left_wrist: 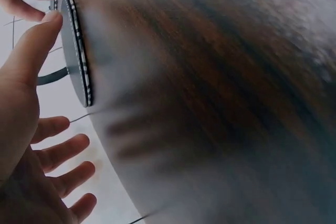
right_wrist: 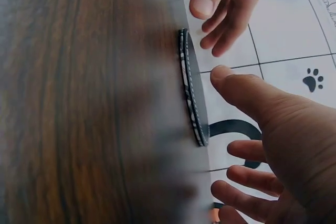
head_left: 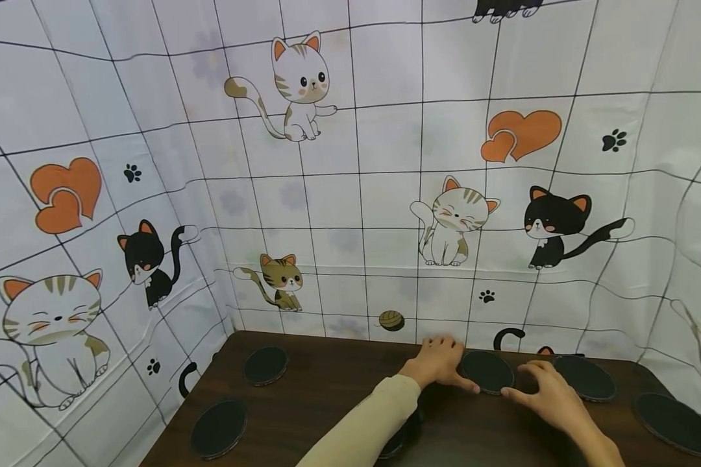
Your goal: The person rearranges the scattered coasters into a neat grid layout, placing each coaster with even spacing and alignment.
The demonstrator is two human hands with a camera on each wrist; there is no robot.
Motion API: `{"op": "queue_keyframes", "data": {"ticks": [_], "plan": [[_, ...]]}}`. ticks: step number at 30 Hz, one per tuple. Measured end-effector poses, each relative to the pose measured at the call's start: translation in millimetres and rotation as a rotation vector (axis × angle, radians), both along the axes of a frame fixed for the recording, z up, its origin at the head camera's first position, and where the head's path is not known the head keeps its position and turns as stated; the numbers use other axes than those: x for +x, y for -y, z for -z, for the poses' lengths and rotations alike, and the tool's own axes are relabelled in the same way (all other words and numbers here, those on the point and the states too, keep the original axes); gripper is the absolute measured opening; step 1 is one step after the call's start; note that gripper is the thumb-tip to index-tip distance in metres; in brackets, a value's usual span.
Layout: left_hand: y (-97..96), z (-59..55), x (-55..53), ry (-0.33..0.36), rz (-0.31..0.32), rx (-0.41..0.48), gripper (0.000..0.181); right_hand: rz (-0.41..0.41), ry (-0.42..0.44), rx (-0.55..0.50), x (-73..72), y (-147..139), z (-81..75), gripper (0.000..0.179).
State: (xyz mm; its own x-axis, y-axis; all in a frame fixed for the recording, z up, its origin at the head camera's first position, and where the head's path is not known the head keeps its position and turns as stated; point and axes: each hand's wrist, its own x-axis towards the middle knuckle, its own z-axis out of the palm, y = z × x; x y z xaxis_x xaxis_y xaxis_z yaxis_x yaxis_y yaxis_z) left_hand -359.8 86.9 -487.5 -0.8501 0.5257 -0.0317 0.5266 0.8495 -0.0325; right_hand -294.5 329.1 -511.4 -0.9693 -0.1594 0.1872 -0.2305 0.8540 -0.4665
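Black, round, stitch-edged coaster lies flat between my left hand and right hand, near both thumbs; fingers spread apart, gripping nothing.

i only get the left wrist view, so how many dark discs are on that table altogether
Observer: The head view shows six dark discs on the brown table.
Operator: ok and which one are the hands at
Observer: The left hand and right hand are on either side of the middle disc of the three along the far edge.
Operator: anything blocking a disc in the head view
Observer: Yes, the pale left sleeve partly hides a nearer disc.
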Motion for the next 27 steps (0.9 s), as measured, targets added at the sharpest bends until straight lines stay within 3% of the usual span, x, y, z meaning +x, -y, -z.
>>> {"op": "queue_keyframes", "data": {"ticks": [15, 27], "plan": [[-8.9, 9.1, -5.8, -0.004, -0.028, -0.068, 0.082, 0.042, -0.009, 0.030, -14.5, 2, 15.2, 0.100], [-11.7, 13.0, -9.1, 0.031, -0.032, -0.035, 0.077, 0.015, -0.031, 0.012, -16.3, 4, 18.5, 0.091]]}}
